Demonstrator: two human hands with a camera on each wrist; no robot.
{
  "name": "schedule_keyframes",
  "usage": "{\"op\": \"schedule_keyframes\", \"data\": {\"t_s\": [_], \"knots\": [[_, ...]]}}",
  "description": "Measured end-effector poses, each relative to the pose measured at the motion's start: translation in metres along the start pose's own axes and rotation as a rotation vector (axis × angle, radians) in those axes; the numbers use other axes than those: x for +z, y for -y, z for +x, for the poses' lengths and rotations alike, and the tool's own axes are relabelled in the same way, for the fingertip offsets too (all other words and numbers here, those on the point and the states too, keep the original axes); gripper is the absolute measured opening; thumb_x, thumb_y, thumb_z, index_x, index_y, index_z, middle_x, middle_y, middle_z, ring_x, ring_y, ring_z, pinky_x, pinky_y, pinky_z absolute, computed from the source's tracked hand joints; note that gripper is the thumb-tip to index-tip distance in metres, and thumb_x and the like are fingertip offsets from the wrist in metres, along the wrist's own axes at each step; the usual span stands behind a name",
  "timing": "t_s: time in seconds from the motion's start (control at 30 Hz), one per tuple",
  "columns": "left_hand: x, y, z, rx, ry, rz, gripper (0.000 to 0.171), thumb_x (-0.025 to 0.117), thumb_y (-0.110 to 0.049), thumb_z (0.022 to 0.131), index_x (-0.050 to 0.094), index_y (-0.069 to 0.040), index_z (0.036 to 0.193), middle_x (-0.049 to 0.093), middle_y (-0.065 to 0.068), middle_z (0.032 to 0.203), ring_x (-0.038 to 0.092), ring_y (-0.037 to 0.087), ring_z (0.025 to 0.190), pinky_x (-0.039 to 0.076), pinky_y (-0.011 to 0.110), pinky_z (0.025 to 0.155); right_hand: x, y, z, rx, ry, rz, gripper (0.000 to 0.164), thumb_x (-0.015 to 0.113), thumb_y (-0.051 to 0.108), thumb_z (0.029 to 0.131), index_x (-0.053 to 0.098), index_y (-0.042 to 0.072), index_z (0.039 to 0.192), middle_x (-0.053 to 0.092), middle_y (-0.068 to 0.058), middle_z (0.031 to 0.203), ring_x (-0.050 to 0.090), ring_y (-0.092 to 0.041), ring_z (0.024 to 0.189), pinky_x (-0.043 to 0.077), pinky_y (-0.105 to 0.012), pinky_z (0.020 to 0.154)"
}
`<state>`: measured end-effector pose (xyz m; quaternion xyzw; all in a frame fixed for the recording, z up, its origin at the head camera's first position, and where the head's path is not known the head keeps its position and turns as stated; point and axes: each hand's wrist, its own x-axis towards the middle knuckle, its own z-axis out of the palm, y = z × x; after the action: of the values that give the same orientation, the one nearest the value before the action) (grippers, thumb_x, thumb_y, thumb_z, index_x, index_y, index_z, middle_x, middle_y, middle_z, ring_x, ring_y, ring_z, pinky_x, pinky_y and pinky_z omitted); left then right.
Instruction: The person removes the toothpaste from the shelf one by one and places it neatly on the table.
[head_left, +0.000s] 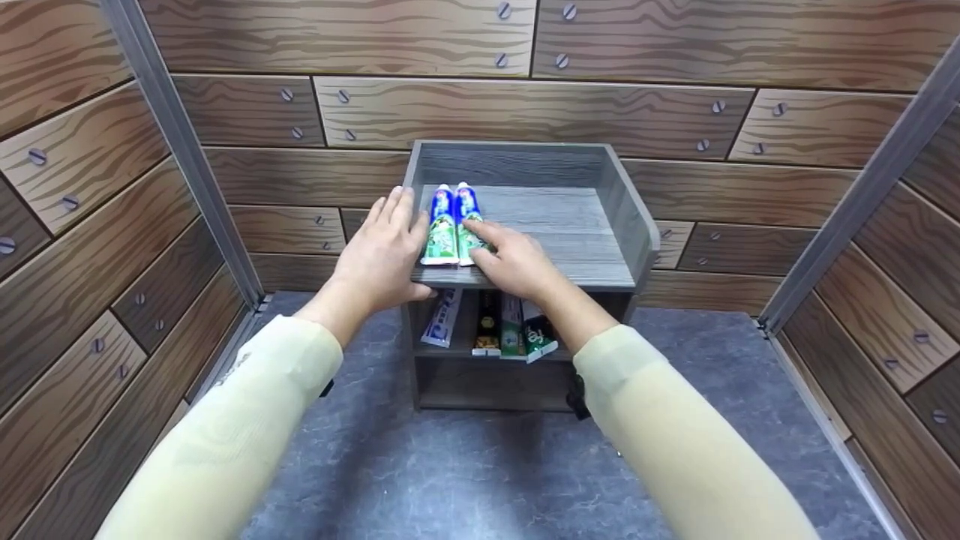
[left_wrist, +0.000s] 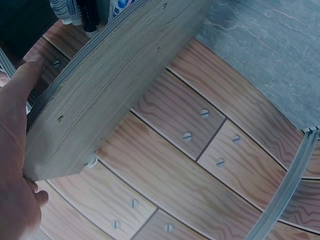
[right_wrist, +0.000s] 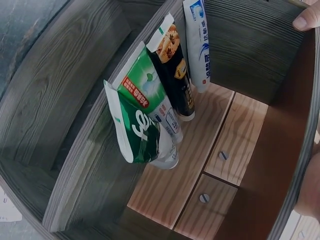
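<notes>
Two blue-and-green toothpaste tubes lie side by side on the top board of a small grey shelf unit [head_left: 555, 247], near its left wall. The left tube [head_left: 441, 232] lies beside my left hand [head_left: 381, 251]. My left hand holds the unit's left front corner, its fingers along the side wall and its thumb below the top board. In the left wrist view that hand [left_wrist: 17, 115] appears around the side panel [left_wrist: 110, 95]. My right hand [head_left: 517, 262] holds the right tube [head_left: 466, 206] by its lower part, partly covering it.
On the middle shelf lie a white-blue tube [right_wrist: 199, 45], a black tube [right_wrist: 172, 70], a green-white tube [right_wrist: 145, 87] and a dark green tube [right_wrist: 137, 132]. A raised right wall [head_left: 630, 206] borders the top board. Wood-patterned panels [head_left: 480, 112] surround the grey floor [head_left: 420, 472].
</notes>
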<state>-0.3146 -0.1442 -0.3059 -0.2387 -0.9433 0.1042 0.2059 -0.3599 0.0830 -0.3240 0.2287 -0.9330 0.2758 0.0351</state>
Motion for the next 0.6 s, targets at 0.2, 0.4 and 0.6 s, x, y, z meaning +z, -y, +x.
{"op": "schedule_keyframes", "data": {"t_s": [0.2, 0.4, 0.6], "knots": [[0.0008, 0.0009, -0.0001, -0.002, -0.007, -0.010, 0.118, 0.090, -0.062, 0.073, 0.044, 0.007, 0.157, 0.031, 0.039, 0.163, 0.028, 0.052, 0.154, 0.024, 0.055, 0.129, 0.0039, -0.0001, 0.0021, 0.034, -0.070, 0.020, 0.058, 0.058, 0.042, 0.104, 0.052, 0.026, 0.159, 0.053, -0.009, 0.159, 0.049, -0.033, 0.146, 0.039, -0.049, 0.122], [0.0014, 0.0012, 0.0000, 0.001, -0.011, -0.009, 0.119, 0.090, -0.063, 0.072, 0.044, 0.007, 0.156, 0.030, 0.039, 0.163, 0.028, 0.052, 0.154, 0.024, 0.055, 0.129, 0.0046, -0.0010, 0.0019, 0.053, -0.095, 0.023, 0.060, 0.062, 0.038, 0.100, 0.054, 0.023, 0.158, 0.055, -0.010, 0.157, 0.050, -0.032, 0.145, 0.040, -0.047, 0.121], [0.0012, 0.0013, -0.0002, 0.010, -0.013, 0.001, 0.119, 0.090, -0.064, 0.073, 0.045, 0.008, 0.155, 0.030, 0.040, 0.162, 0.029, 0.052, 0.154, 0.024, 0.056, 0.129, 0.0054, -0.0020, 0.0029, 0.079, -0.119, 0.030, 0.065, 0.059, 0.025, 0.094, 0.053, 0.021, 0.158, 0.054, -0.010, 0.158, 0.049, -0.031, 0.146, 0.041, -0.045, 0.120]]}}
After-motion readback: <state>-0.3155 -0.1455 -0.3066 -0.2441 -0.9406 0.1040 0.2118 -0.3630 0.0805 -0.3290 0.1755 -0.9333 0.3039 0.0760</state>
